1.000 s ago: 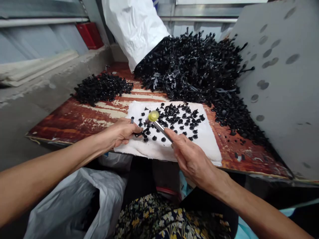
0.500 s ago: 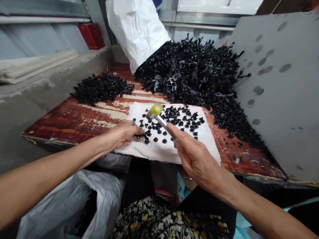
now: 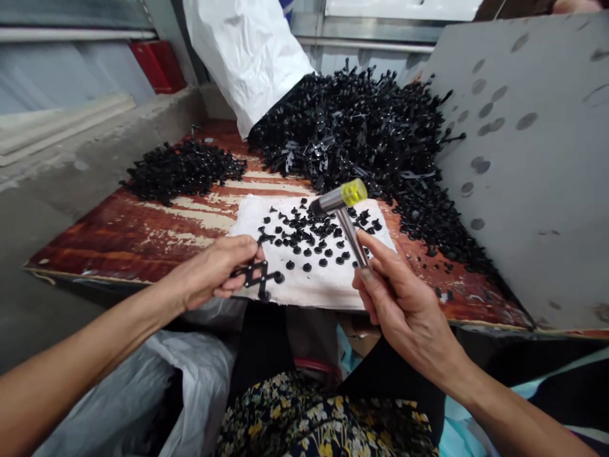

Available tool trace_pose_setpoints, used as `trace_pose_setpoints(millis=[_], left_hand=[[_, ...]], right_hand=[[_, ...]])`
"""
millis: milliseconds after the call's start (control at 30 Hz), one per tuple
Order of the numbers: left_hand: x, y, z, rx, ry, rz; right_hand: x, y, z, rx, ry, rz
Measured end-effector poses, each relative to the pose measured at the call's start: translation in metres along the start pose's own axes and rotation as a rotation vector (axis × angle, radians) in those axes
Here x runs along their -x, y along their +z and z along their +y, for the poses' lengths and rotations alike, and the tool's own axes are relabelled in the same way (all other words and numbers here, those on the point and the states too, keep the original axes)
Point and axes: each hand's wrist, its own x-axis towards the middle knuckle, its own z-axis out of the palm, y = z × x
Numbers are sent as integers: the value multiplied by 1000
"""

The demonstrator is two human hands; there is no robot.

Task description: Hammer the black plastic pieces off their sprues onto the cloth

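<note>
My left hand [image 3: 228, 263] grips a black linkage [image 3: 257, 274] of jointed bars with round ends, over the near left part of a white cloth [image 3: 304, 289]. My right hand [image 3: 392, 285] is closed round the metal handle of a small mallet [image 3: 340, 198], raised over the cloth's right side. Its head has a clear yellow face on one end and a dark face on the other. Many small black round-based pegs [image 3: 307, 251] are scattered over the cloth, several standing stem up. My left fingers partly hide the linkage.
A large heap of black linkages [image 3: 352, 133] fills the back, under a white sack [image 3: 252, 57]. A smaller black pile [image 3: 185, 168] lies at left on the worn red table [image 3: 176, 235]. A spotted grey board [image 3: 518, 178] walls the right; a grey bag [image 3: 190, 381] hangs below.
The mallet has lifted from low over the cloth and moved right, away from my left hand. My left hand has drawn back with the linkage, which now shows more fully.
</note>
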Motion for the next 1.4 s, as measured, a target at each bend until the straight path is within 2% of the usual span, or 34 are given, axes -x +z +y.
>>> trace_pose_setpoints(millis=[100,233,333,600,1400], left_hand=[[7,8,-12,-66,36,-68],[2,21,-21,-138,73,-65],[-4,24,-21,-195,79,-68],[-8,22,-20,-256,124,-122],[-12,24,-21,-403,106,-140]], right_hand=[[18,-6,18,9,52,-5],[34,-8,41,28,105,-15],[39,-8,49,79,101,-27],[43,-9,51,230,4,-78],[43,-11,61,279,-92,-109]])
